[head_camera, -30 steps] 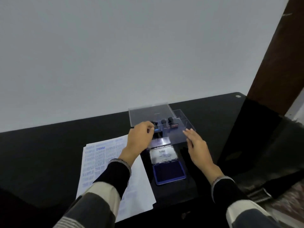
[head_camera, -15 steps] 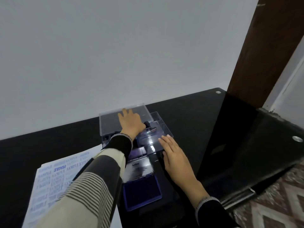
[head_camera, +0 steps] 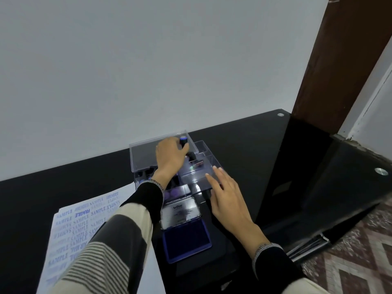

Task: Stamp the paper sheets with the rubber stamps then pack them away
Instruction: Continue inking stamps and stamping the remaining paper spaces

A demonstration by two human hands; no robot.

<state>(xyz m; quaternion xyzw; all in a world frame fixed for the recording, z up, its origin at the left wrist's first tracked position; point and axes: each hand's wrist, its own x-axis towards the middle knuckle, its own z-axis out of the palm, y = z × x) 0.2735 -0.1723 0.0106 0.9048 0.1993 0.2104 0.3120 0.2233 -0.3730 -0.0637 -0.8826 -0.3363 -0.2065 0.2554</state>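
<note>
- Blue ink pad (head_camera: 186, 240) lay nearest, lid open, on the black table (head_camera: 244, 141), just right of the stamped paper sheets (head_camera: 70, 228).
- Beyond it, the right hand (head_camera: 228, 194) rested with straight fingers against the near edge of the clear stamp box (head_camera: 199, 164).
- Farthest, the left hand (head_camera: 169, 158) had its fingers curled round a black rubber stamp (head_camera: 183, 142), held above the box in front of its raised lid (head_camera: 146, 151).
- Risk, as I judged it: the light box could slide or tip if the stamp knocked a divider, and the uncovered pad could smear a sleeve.
</note>
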